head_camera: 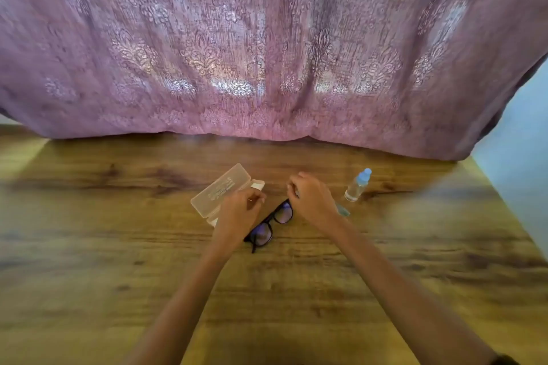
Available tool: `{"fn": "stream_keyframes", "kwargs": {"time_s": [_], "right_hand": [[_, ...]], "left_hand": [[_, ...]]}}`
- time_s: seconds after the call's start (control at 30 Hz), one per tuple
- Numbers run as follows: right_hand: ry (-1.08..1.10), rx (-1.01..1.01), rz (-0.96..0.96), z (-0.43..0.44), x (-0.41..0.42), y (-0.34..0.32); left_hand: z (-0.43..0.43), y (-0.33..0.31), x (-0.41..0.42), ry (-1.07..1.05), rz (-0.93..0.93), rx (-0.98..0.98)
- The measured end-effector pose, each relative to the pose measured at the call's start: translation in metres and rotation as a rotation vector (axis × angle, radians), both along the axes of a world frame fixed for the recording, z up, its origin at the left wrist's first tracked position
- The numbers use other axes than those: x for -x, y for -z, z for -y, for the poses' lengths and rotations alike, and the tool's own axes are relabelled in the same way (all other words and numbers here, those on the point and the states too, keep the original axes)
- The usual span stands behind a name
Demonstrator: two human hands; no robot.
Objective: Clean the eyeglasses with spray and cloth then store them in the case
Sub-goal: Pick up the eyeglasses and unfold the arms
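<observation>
Mauve patterned curtain (267,44) hangs behind a wood-grain tabletop (118,246). Two bare forearms reach in. Clear plastic case (218,191) lies open, left of centre. Black eyeglasses (271,224) rest on the wood btwn the hands. Left hand (240,212) hovers loosely curled, empty, w/ fingers touching the case edge. Right hand (311,200) is curled; can't tell if it pinches anything (a teal cloth (342,210) peeks out beside the wrist). Small spray bottle (357,185) stands near. Risk: a reaching wrist could topple it.

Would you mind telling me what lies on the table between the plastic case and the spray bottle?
In the head view, both hands, left and right, hover between the case and bottle, above the black eyeglasses.
</observation>
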State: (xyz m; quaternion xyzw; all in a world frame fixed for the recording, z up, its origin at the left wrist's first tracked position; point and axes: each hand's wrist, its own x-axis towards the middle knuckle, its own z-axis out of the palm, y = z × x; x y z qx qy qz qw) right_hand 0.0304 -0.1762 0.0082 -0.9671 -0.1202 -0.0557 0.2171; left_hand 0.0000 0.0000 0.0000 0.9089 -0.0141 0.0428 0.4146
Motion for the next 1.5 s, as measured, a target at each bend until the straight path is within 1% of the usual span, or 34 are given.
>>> {"fn": "stream_keyframes", "kwargs": {"time_s": [0.1, 0.17, 0.37, 0.57, 0.73, 0.87, 1.0, 1.1, 1.27, 1.5], "right_hand": [[0.031, 0.000, -0.042, 0.001, -0.005, 0.004], [0.061, 0.001, -0.116, -0.001, -0.007, 0.005], [0.229, -0.126, -0.278, -0.003, -0.015, 0.015], [0.270, -0.205, -0.431, -0.003, -0.020, 0.018], [0.302, -0.381, -0.579, -0.003, -0.022, 0.018], [0.399, -0.647, -0.713, 0.001, -0.023, 0.018], [0.315, -0.883, -0.835, 0.014, -0.020, 0.014], [0.309, -0.988, -0.833, 0.028, -0.019, 0.014], [0.293, -1.048, -0.783, 0.048, -0.013, 0.016], [0.288, -1.153, -0.752, 0.059, -0.008, 0.014]], "left_hand": [[0.001, 0.008, 0.001, 0.040, -0.089, 0.055], [0.002, 0.014, 0.003, 0.046, -0.147, 0.064], [0.002, 0.025, 0.009, 0.017, -0.179, 0.060], [0.007, 0.026, 0.010, 0.016, -0.196, 0.041], [0.008, 0.025, 0.011, 0.006, -0.180, 0.029], [0.008, 0.023, 0.011, -0.011, -0.185, 0.027], [0.007, 0.021, 0.012, 0.031, -0.251, -0.004], [0.007, 0.021, 0.014, 0.044, -0.270, -0.014], [0.010, 0.014, 0.011, 0.081, -0.284, 0.018], [0.013, 0.000, -0.002, 0.139, -0.324, -0.021]]}}
